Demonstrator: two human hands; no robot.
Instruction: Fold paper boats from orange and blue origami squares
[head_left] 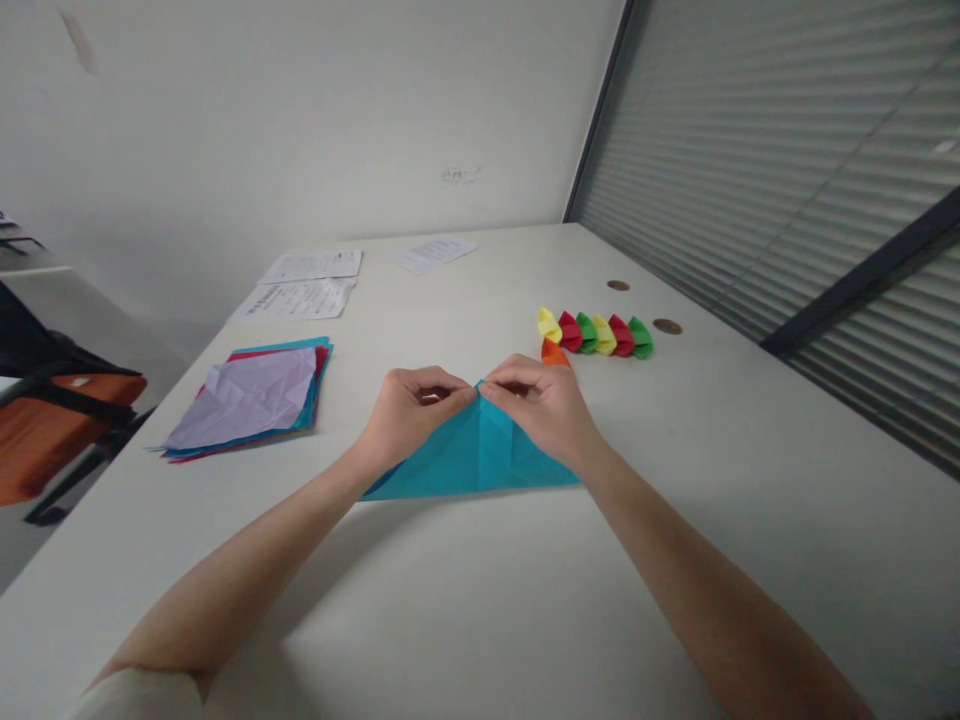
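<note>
Paper (pixel 442 455), blue, is part-folded — left hand (pixel 401 415) and right hand (pixel 553 408) pinch its peak. Coloured pieces (pixel 586 333) look finished; stacked sheets (pixel 251 397) lie open.

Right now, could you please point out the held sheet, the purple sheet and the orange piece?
Held sheet (pixel 491 450), head view: front middle.
Purple sheet (pixel 251 395), head view: its middle.
Orange piece (pixel 553 353), head view: its visible part.

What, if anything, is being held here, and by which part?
A folded, roughly triangular turquoise paper sheet, pinched at its top corner by the left grip and right grip together.
</note>
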